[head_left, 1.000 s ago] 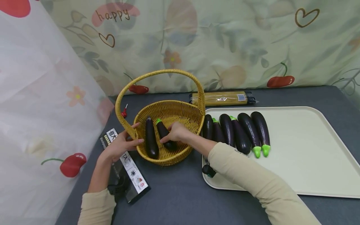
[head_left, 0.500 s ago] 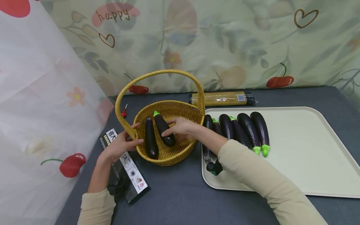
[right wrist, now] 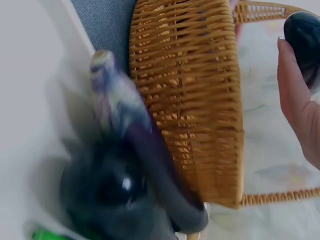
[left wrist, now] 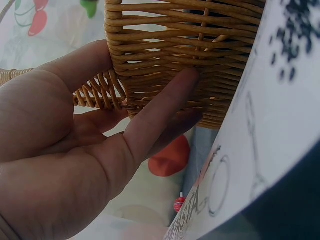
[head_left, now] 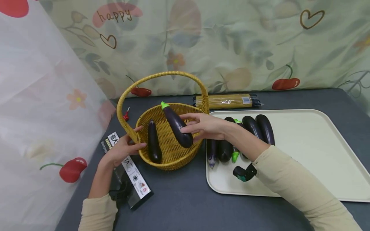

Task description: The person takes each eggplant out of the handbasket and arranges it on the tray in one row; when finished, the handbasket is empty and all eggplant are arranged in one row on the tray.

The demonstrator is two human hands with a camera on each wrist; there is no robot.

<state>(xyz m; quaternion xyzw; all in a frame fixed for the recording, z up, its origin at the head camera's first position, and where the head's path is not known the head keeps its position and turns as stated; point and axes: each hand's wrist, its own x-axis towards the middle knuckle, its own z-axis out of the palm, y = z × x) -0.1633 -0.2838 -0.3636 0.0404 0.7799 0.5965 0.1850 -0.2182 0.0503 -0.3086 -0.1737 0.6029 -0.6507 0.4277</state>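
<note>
My right hand [head_left: 211, 126] grips a glossy dark eggplant [head_left: 177, 124], its green stem end pointing up and left, raised over the wicker basket [head_left: 170, 165]. In the right wrist view that eggplant [right wrist: 304, 45] shows above the basket's rim. A second eggplant [head_left: 154, 142] lies inside the basket on the left. My left hand [head_left: 124, 149] holds the basket's left rim near the foot of the arched handle; in the left wrist view its thumb and fingers [left wrist: 160, 112] straddle the woven wall. Several more eggplants [head_left: 212, 150] lie in the cream tray [head_left: 306, 154], partly hidden by my right forearm.
A flat box [head_left: 136, 178] with printed lettering lies under my left forearm. Behind the tray is a clear-wrapped pack of yellow sticks [head_left: 228, 101]. A small red item [head_left: 126, 115] sits left of the basket. Patterned cloth [head_left: 231, 48] hangs behind the table.
The right hand has lifted the eggplant from the basket's floor and moved up and right with it. The left hand stays on the basket's rim.
</note>
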